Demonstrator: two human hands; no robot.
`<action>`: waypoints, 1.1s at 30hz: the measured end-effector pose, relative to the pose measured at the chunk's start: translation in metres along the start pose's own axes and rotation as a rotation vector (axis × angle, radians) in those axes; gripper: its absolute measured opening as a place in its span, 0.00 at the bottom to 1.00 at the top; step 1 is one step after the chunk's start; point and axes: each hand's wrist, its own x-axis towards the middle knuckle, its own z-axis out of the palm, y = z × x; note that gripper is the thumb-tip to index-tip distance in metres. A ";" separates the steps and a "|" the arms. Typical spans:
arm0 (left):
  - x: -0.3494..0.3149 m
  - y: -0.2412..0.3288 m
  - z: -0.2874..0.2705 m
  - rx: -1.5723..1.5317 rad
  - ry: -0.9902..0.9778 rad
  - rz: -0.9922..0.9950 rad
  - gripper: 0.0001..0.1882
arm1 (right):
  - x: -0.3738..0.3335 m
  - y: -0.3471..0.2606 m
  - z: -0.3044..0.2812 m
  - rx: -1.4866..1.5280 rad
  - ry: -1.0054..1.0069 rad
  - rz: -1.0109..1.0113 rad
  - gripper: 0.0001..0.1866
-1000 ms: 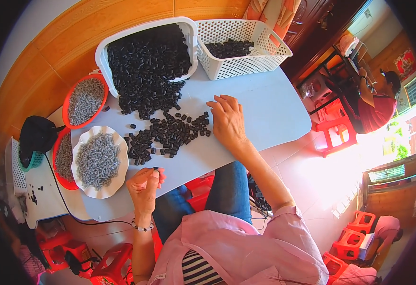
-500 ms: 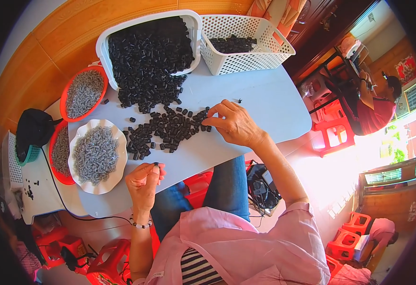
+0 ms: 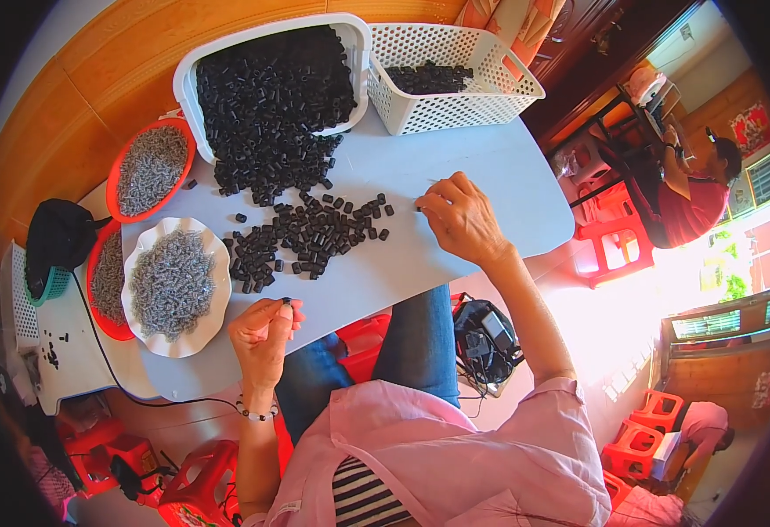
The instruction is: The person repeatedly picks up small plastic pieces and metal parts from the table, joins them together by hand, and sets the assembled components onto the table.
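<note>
While the left hand (image 3: 260, 334) pinches a small black piece (image 3: 287, 301), the right hand (image 3: 464, 221) half-curls, its grip unclear.

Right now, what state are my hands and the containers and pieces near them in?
Left hand, pinching a small black piece.
Right hand, fingers curled; any grip unclear.
Loose black pieces, scattered.
White tub, heaped and spilling out.
White basket, upright, partly filled.
Plate, heaped with greyish bits.
Upper red bowl, filled with similar bits.
Lower red bowl, partly hidden.

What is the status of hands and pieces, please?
Left hand: pinching small black piece. Right hand: right of loose black pile, hold unclear. White plate left of pile.
</note>
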 end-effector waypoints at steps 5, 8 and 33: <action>0.000 0.000 -0.001 0.016 -0.009 0.009 0.08 | 0.005 -0.011 0.001 -0.003 0.070 0.119 0.12; 0.000 -0.001 0.000 0.006 -0.004 0.006 0.08 | 0.013 -0.038 0.014 0.274 0.170 0.250 0.14; 0.000 0.003 0.000 0.006 -0.030 -0.005 0.08 | 0.065 -0.109 0.066 0.614 0.201 0.437 0.23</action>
